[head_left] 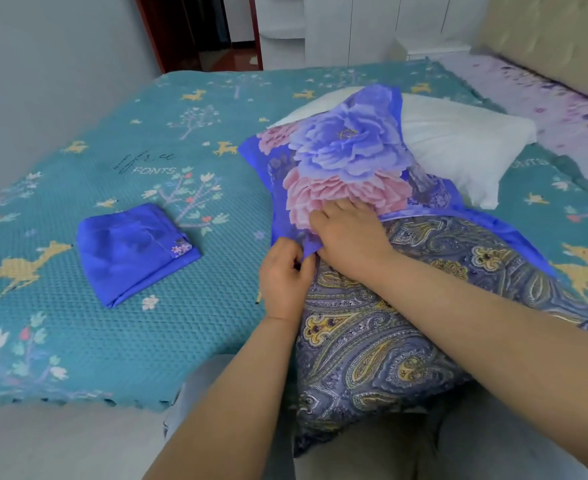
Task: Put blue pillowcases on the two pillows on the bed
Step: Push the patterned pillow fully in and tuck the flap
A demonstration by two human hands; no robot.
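Left hand (284,278) fingers pinch the floral pillowcase (348,161) hem; right hand (349,233) fingers press flat on it, over the paisley pillow (389,341).

Soft, even daylight fills the room, bright and slightly cool, with no harsh glare. Shadows are faint: a gentle one lies under the forearms and beside the folded blue pillowcase (136,252) on the bed (112,341). The wide-angle lens bends the bed edge and walls toward the frame's borders. The whole picture is mildly soft, with the far background and corners blurriest.
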